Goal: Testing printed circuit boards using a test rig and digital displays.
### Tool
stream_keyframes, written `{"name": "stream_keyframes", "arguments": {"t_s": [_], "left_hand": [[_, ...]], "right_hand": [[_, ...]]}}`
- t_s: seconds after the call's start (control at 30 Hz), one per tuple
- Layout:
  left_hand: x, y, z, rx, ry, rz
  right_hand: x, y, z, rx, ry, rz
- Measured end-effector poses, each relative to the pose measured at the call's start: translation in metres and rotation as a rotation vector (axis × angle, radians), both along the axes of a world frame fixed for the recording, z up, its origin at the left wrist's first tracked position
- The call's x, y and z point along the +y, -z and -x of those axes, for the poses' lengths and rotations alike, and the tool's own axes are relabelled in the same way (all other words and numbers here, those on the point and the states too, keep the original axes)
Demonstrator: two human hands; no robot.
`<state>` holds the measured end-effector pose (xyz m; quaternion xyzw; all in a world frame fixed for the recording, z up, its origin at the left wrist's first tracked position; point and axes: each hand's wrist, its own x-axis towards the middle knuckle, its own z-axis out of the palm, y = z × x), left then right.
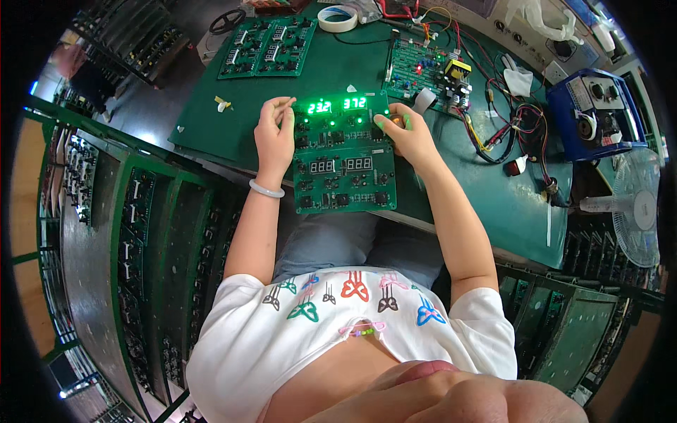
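Note:
A green circuit board panel [331, 144] is held up between my hands, over the table's near edge. It carries two like sections, one beyond the other. In the far section two digit displays [337, 105] and several small lamps glow green; the near section's displays [341, 165] are unlit. My left hand [275, 134] is closed on the panel's left edge, thumb along the top. At the far right corner my right hand [409, 135] grips the opposite edge, with its thumb on the face near the edge. What its fingers do underneath is hidden.
Beyond, on the green table [204, 116], lie more panels [271, 53] and a tape roll [337, 20]. A powered board [423, 67] with loose cables [504, 130] occupies the right. Farther right stand a blue-cased device [599, 116] and a fan [638, 208]. Board racks [134, 233] flank my left.

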<state>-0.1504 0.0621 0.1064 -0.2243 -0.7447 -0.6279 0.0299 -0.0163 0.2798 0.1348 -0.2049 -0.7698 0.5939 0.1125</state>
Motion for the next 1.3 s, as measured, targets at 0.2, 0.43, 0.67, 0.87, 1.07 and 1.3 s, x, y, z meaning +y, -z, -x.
{"name": "stream_keyframes", "arguments": {"t_s": [0.2,0.43,0.67,0.87,1.07,1.3], "left_hand": [[-0.011,-0.001,-0.003,0.078,0.012,-0.206],[-0.013,-0.018,-0.036,0.295,0.060,-0.152],[-0.020,-0.059,-0.099,0.497,0.531,0.422],[-0.014,-0.049,-0.117,0.678,0.464,0.616],[-0.021,-0.046,-0.122,0.608,0.487,0.421],[-0.017,-0.039,-0.136,0.727,0.464,0.322]], "right_hand": [[0.004,-0.027,-0.051,0.073,0.114,-0.368],[0.105,-0.030,-0.157,-0.510,0.703,-1.060],[0.143,0.012,-0.180,-0.365,0.491,-1.075],[0.127,0.000,-0.171,-0.561,0.661,-0.999],[0.010,-0.047,-0.104,0.076,0.223,-0.316],[-0.038,-0.065,-0.055,0.176,0.068,-0.205]]}}
